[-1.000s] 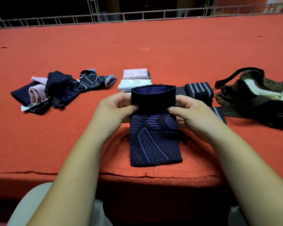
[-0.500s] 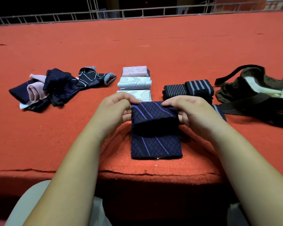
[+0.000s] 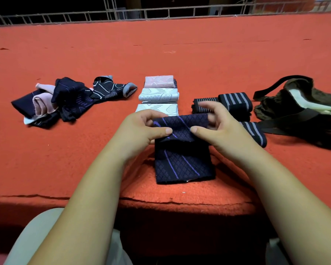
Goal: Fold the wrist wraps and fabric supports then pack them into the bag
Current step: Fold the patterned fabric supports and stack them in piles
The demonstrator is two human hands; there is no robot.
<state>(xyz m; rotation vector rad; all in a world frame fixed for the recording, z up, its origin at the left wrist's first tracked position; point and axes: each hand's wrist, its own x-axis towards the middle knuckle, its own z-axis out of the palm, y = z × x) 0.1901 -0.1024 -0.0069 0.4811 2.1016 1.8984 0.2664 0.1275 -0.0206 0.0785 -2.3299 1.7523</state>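
Observation:
A navy fabric support with purple lines (image 3: 182, 161) lies near the front edge of the red surface, its far end folded back over itself. My left hand (image 3: 141, 129) pinches the left side of the folded flap, and my right hand (image 3: 216, 127) pinches the right side. Behind them sit folded pink and white supports (image 3: 159, 92). Rolled black wraps with grey stripes (image 3: 233, 101) lie to the right. An olive bag (image 3: 298, 104) with dark straps lies open at far right.
A loose heap of unfolded navy, pink and black supports (image 3: 69, 98) lies at the left. A metal railing (image 3: 161, 14) runs along the far edge of the red cloth-covered surface (image 3: 180, 54). My knee shows below the front edge.
The upper part of the navy support came down toward me and now lies folded over the lower part. Both hands moved a little nearer with it.

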